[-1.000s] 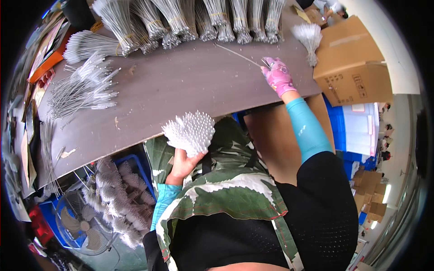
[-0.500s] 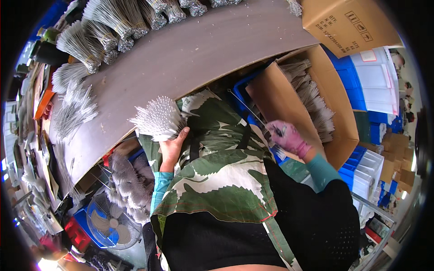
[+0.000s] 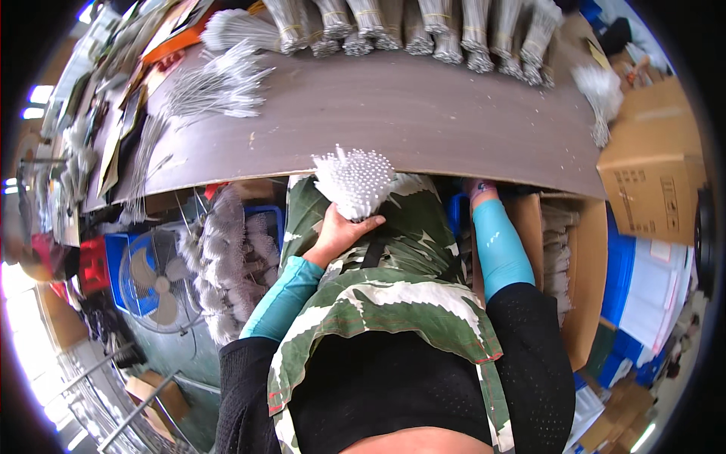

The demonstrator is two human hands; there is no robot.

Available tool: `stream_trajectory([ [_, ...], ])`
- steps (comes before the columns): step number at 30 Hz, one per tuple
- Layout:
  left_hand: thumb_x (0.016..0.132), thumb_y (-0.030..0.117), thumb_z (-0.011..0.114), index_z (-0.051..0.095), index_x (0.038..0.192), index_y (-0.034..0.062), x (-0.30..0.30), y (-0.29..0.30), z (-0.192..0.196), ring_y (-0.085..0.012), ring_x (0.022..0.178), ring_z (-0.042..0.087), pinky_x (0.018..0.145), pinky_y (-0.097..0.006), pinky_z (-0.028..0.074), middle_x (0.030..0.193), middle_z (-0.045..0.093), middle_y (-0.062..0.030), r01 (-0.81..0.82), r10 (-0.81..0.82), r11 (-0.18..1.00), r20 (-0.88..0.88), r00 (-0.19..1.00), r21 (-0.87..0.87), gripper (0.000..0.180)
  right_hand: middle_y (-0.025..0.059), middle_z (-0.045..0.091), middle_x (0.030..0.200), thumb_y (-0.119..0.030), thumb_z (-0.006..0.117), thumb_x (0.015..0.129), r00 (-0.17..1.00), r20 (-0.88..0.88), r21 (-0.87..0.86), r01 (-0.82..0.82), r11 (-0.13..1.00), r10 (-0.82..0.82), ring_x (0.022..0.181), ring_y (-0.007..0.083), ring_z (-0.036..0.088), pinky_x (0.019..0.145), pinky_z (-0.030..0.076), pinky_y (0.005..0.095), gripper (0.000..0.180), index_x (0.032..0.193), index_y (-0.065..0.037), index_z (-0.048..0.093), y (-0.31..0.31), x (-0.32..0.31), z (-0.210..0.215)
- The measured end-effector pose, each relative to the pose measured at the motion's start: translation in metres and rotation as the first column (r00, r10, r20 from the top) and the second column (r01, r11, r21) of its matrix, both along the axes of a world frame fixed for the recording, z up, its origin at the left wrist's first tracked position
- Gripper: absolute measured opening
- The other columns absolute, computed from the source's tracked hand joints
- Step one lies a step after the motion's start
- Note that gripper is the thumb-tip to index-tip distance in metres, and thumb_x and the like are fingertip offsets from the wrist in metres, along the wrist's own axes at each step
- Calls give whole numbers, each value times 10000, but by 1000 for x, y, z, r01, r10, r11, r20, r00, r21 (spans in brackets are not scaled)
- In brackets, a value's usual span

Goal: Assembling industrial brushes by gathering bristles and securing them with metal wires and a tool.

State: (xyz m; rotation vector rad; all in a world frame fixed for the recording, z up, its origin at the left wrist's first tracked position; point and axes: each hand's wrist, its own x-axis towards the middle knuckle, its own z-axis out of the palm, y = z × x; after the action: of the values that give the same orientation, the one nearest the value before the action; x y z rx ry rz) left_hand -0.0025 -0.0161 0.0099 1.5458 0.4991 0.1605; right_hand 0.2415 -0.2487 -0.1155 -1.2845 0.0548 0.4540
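— Now, where do we find the bundle of white-tipped wire stems [image 3: 354, 181]?

— At the near edge of the brown surface [image 3: 423, 121], our left hand [image 3: 340, 231] closed round its base, tips fanned upward.

— And the right hand [image 3: 481, 188]?

— Under the surface edge beside the open carton [image 3: 582, 280]; whether its grip is open or closed we cannot tell. We judge a gathering step: next, fetch another stem.

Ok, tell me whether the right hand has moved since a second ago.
Yes. The right hand was on top of the table near its far edge; now it is at the near edge, mostly hidden beneath it.
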Motion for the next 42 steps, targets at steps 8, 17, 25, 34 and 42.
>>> stream_trajectory([
  [8,580,229,875,486,1174,-37,3,4,10,-205,1051,545,929,-345,426,1135,579,-122,-57,62,994,48,997,-90,758,9,577,688,-198,582,879,906,252,-621,-119,775,341,550,88,502,485,381,236,141,885,-63,625,-13,-38,14],
  [17,603,117,822,595,1047,1,7,14,18,-140,929,595,868,-301,459,1001,644,-59,20,5,983,137,991,-182,511,22,586,647,-232,579,896,642,236,-563,-521,641,729,570,96,532,498,410,242,188,911,-51,629,118,-54,254],
  [25,621,81,775,612,1034,6,4,9,23,-132,908,597,848,-296,464,985,652,-55,107,-65,977,225,972,-184,451,69,660,910,-393,535,908,-120,218,-900,-409,152,969,817,174,613,740,487,303,397,1021,-21,618,271,-87,258],
  [34,630,104,802,496,1189,4,3,13,12,-166,1039,553,918,-328,435,1118,591,-83,232,-193,957,215,957,-174,645,170,628,1006,-348,523,906,-114,153,-866,-494,78,982,948,308,607,820,470,382,373,1072,-22,593,244,-83,254],
  [42,660,103,791,450,1268,25,3,-7,0,-214,1077,561,944,-350,430,1161,585,-109,138,-90,979,289,953,-149,701,127,582,1064,-320,543,868,-240,177,-953,-285,105,955,1010,330,565,888,453,412,341,1121,-97,586,216,-112,232],
])
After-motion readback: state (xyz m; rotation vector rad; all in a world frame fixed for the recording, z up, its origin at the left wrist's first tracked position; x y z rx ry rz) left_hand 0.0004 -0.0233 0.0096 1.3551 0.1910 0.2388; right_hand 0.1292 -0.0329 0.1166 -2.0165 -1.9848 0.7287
